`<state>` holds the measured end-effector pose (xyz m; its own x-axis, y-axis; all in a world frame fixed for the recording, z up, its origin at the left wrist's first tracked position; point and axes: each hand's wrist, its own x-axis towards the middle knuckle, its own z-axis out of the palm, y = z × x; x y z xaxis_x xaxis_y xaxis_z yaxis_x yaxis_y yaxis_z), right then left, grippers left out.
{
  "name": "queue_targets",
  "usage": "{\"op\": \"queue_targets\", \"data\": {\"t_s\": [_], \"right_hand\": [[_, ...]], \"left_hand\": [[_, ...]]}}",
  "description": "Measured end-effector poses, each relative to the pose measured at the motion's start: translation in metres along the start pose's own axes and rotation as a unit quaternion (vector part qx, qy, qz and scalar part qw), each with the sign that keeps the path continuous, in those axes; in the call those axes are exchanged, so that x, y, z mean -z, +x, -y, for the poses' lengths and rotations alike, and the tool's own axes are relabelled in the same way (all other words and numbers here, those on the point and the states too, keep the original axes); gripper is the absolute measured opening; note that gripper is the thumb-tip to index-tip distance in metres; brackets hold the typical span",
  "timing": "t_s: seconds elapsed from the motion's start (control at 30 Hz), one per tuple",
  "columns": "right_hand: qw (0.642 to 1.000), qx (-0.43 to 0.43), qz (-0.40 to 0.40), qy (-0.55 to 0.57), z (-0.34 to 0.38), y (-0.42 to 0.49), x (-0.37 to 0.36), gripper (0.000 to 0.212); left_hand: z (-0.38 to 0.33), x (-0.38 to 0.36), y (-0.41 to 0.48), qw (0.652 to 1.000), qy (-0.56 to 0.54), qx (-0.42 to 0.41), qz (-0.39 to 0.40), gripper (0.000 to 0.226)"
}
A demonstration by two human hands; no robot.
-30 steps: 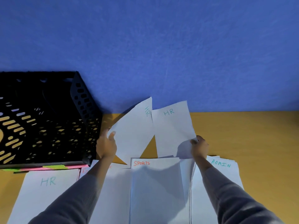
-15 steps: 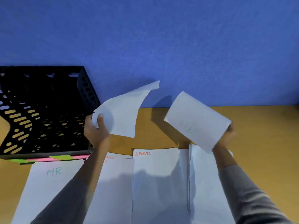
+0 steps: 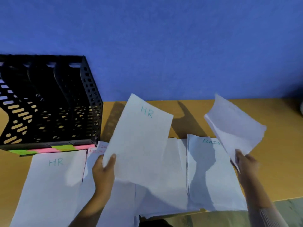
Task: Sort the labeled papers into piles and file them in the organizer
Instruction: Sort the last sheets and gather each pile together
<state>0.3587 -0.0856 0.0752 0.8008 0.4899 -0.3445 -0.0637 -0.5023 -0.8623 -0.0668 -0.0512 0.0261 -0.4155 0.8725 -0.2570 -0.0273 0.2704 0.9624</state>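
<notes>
My left hand (image 3: pixel 105 171) grips a white sheet marked HR (image 3: pixel 141 138) by its lower left corner, held tilted above the piles. My right hand (image 3: pixel 246 163) holds a small stack of white papers (image 3: pixel 234 126) raised at the right, its label faint. On the wooden table (image 3: pixel 278 161) lie piles side by side: an HR pile (image 3: pixel 49 185) at the left, a red-lettered pile (image 3: pixel 96 150) partly hidden under my left hand, a middle pile (image 3: pixel 164 194) whose label is covered, and an ADMIN pile (image 3: pixel 211 174). The black slotted organizer (image 3: pixel 49 104) stands at the back left.
Green and pink sticky labels (image 3: pixel 62 148) line the organizer's front base. A blue wall (image 3: pixel 164 46) rises right behind the table. The table's front edge runs at the lower right, with floor (image 3: pixel 288 208) beyond it. A dark rounded object (image 3: pixel 301 108) shows at the far right edge.
Both hands came down and nearer. The left sheet turned flat over the piles, its HR label showing. The right hand swung its stack farther right, uncovering the ADMIN label.
</notes>
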Motion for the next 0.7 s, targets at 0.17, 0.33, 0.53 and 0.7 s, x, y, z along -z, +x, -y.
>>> {"op": "queue_targets", "data": {"t_s": [0.17,0.33,0.53,0.7], "right_hand": [[0.99,0.019,0.08,-0.117,-0.046,-0.048,-0.033,0.038],[0.949,0.042,0.233,-0.207,-0.085,-0.099,-0.071,0.044],[0.919,-0.001,0.309,-0.244,-0.116,-0.139,-0.101,0.021],[0.912,0.024,0.285,-0.294,-0.122,-0.147,-0.107,0.013]], "left_hand": [[0.035,0.02,-0.029,0.995,-0.006,0.102,0.012,0.019],[0.053,0.037,-0.047,0.982,-0.019,0.175,0.066,0.015],[0.051,0.043,-0.045,0.932,0.019,0.337,0.135,0.035],[0.036,0.044,-0.044,0.903,0.032,0.409,0.13,0.043]]}}
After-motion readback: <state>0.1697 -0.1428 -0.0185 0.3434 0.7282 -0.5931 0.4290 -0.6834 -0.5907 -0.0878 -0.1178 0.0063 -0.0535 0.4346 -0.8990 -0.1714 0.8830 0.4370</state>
